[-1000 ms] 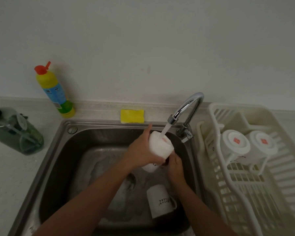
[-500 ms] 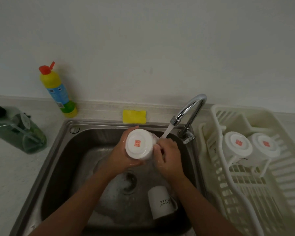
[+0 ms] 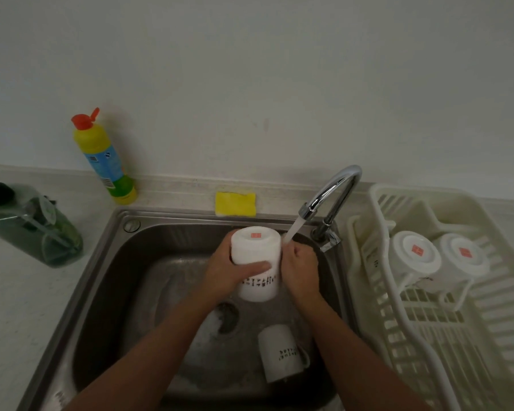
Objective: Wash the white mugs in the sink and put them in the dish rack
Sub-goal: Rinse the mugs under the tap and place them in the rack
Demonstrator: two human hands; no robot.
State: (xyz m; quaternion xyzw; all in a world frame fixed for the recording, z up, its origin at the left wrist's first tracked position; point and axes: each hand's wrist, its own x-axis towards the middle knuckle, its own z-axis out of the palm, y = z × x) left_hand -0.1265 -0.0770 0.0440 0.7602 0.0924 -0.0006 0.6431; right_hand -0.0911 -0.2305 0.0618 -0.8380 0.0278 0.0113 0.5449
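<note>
Both hands met over the middle of the sink (image 3: 107,262), just right of the frame's centre: the left hand (image 3: 229,271) grasped a white mug (image 3: 255,256) with its thumb laid across the front above the black lettering, while the right hand (image 3: 301,271) was curled tight against the mug's right side, and I could not tell whether it held the hidden handle or only pressed there. That mug was upside down, red sticker on its base facing up, held clear of the basin floor. Water (image 3: 293,229) ran slantwise from the tap (image 3: 336,191) onto the right hand's knuckles, just beside the mug's upper right edge. Below the hands lay the drain (image 3: 227,317), and lower right of it a second mug (image 3: 279,354) rested on the basin floor near the right arm. Open basin showed to the left of the left forearm. The sink's right rim and the tap's base stood between the hands and the dish rack (image 3: 487,321) at the right of the frame, where two mugs (image 3: 413,256) leaned bottom-up, touching each other, in the rack's upper part; the slotted lower part held nothing visible. Behind the sink, a yellow sponge (image 3: 235,203) sat on the ledge, a yellow bottle (image 3: 104,158) with a red cap stood at the upper left, and a green dispenser (image 3: 33,229) lay on the counter at the far left.
</note>
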